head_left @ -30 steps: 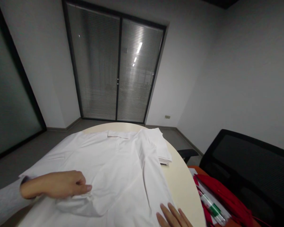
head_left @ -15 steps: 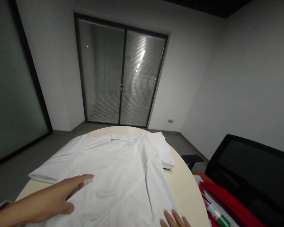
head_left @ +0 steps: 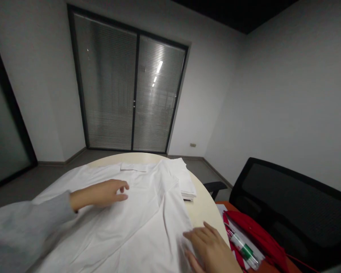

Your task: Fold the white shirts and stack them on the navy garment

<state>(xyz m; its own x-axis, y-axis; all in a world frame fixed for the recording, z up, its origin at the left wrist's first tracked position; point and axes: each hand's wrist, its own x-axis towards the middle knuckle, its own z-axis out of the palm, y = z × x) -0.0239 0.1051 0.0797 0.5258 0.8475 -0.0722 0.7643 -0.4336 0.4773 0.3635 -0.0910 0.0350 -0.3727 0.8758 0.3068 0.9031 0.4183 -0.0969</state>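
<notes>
A white shirt (head_left: 142, 220) lies spread over the round table, its collar (head_left: 133, 167) toward the far edge. Above its upper middle is my left hand (head_left: 109, 191), fingers slightly bent and thumb apart, holding nothing. My right hand (head_left: 208, 244) is at the shirt's right side near the table edge, its thumb apart from the fingers. The hand is a little blurred, and I cannot make out whether it touches the cloth. Beyond the shirt's right shoulder sits a folded white stack of cloth (head_left: 184, 182), partly overlapped by the shirt.
The pale round tabletop (head_left: 200, 204) shows along the right. Beside it stands a black mesh-backed chair (head_left: 290, 204) with an orange seat. On the seat are a red cloth item (head_left: 255, 231) and a clear bottle with a green label (head_left: 246, 250). A glass door (head_left: 133, 91) is behind.
My left hand has moved farther up the shirt, toward the collar. More of my right hand has come into view at the shirt's right edge. The camera view has turned slightly right.
</notes>
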